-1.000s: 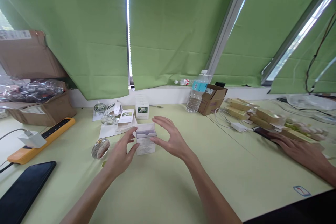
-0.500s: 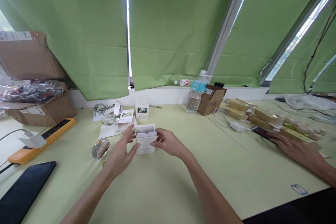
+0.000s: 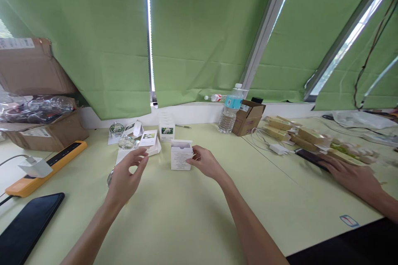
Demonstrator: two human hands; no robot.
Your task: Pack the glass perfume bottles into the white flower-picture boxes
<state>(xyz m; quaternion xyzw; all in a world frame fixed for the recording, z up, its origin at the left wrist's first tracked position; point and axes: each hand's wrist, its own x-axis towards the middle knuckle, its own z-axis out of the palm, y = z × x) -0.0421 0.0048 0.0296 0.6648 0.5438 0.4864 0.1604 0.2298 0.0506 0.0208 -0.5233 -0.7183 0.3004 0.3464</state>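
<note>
A small white carton (image 3: 181, 160) stands upright on the table with its top flap raised and printed text facing me. My right hand (image 3: 205, 161) pinches its right side between thumb and fingers. Off to the left, my left hand (image 3: 127, 174) is raised above the table with thumb and fingers apart, holding nothing. Behind that hand a round glass bottle (image 3: 109, 177) is mostly hidden. Farther back lie another glass bottle (image 3: 126, 142), a white box with a flower picture (image 3: 148, 137) and white paper. A row of white boxes (image 3: 167, 131) stands behind the carton.
At left are an orange power strip (image 3: 46, 169), a black phone (image 3: 29, 227) and a cardboard box of plastic-wrapped items (image 3: 46, 132). A water bottle (image 3: 230, 112) stands by a brown box (image 3: 249, 116) at the back. At right, another person's hand (image 3: 345, 172) rests on a dark phone.
My left hand has let go of the carton and moved left. The carton, in my right hand, has shifted to the right and slightly away from me.
</note>
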